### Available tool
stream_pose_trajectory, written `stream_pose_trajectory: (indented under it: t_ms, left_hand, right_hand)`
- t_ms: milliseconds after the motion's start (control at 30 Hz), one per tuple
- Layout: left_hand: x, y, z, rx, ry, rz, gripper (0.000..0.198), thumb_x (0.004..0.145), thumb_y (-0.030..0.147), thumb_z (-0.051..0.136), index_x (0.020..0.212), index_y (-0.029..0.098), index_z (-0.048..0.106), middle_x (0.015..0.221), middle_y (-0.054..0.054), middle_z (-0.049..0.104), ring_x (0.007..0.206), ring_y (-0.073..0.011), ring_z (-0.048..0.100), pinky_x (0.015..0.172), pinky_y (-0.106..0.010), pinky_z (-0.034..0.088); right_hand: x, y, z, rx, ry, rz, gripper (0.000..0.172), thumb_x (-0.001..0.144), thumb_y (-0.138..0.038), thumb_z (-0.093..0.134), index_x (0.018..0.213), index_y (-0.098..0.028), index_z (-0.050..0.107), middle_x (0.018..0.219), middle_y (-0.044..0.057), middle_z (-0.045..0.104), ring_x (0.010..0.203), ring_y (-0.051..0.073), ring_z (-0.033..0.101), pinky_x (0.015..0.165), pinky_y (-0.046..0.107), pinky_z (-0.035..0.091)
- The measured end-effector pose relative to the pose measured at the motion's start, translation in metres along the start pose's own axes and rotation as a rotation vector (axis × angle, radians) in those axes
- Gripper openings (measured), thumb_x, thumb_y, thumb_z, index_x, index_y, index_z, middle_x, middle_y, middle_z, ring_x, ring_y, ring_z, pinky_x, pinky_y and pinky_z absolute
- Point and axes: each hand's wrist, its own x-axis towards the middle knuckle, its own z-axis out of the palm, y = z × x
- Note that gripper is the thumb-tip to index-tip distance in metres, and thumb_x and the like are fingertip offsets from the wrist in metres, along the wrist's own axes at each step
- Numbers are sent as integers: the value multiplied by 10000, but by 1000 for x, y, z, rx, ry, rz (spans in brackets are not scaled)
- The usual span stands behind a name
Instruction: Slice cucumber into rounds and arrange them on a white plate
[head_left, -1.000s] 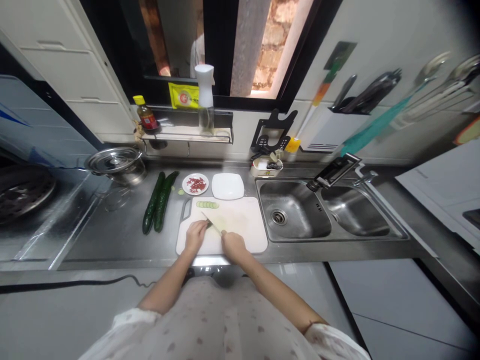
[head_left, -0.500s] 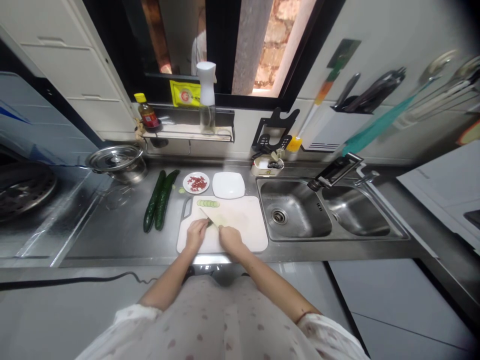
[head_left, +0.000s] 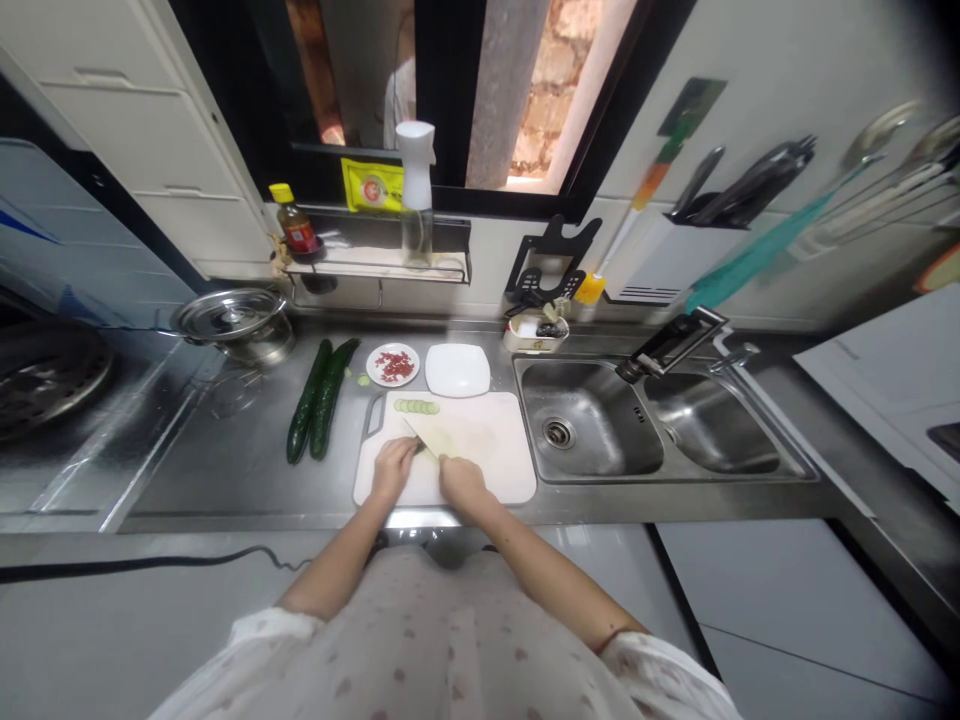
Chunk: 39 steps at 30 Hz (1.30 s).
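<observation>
My right hand grips the handle of a knife, whose blade slants up and left over the white cutting board. Close to the blade, my left hand has its fingers closed on a small dark green cucumber piece, mostly hidden by the fingers and the blade. A row of overlapping cucumber slices lies near the board's far edge. Left of the board, two whole cucumbers rest side by side on the steel counter.
Behind the board stand a small plate of chopped red bits and a white square plate. A double sink with a black faucet is at the right. A lidded steel pot sits back left, near the stove.
The knife and my right hand have shifted very slightly. Otherwise the hands, cucumber piece and slices look the same.
</observation>
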Motion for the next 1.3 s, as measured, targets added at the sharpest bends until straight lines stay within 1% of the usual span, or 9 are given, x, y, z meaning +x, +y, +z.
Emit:
stream_pose_trajectory:
  t_ms: [167, 467, 867, 1067, 1300]
  left_hand:
    - [0, -1, 0, -12, 5, 1, 233, 921, 261, 483, 991, 220, 701, 1029, -65, 711, 980, -198, 640, 901, -390, 507]
    - [0, 0, 0, -3, -5, 15, 234, 921, 255, 480, 995, 219, 698, 1022, -65, 710, 972, -199, 638, 889, -387, 508]
    - [0, -2, 1, -6, 36, 39, 213, 913, 236, 505, 987, 209, 703, 1003, -61, 716, 947, -195, 646, 873, -380, 513]
    - [1, -2, 1, -3, 30, 59, 214, 914, 225, 504, 1000, 209, 700, 1013, -62, 715, 958, -199, 644, 875, -384, 513]
    - [1, 0, 1, -13, 29, 55, 210, 913, 214, 504, 996, 206, 697, 1007, -60, 715, 959, -196, 640, 875, -377, 510]
  right_hand:
    - [1, 0, -1, -9, -2, 0, 324, 868, -67, 373, 1089, -134, 600, 995, 143, 695, 967, 216, 652, 769, 292, 471]
    - [18, -9, 0, 27, 40, 2, 338, 886, -72, 349, 1097, -128, 607, 1002, 138, 698, 971, 213, 654, 775, 292, 476]
    - [13, -2, 6, 16, 52, -22, 318, 909, -110, 340, 1077, -131, 609, 968, 143, 699, 942, 223, 661, 758, 301, 477]
    - [24, -8, 1, 41, 41, -13, 333, 908, -104, 346, 1107, -130, 612, 1009, 146, 693, 976, 211, 649, 792, 289, 465]
    - [33, -12, -3, 52, 31, -22, 339, 895, -92, 352, 1122, -124, 602, 1029, 141, 687, 999, 218, 639, 790, 287, 462]
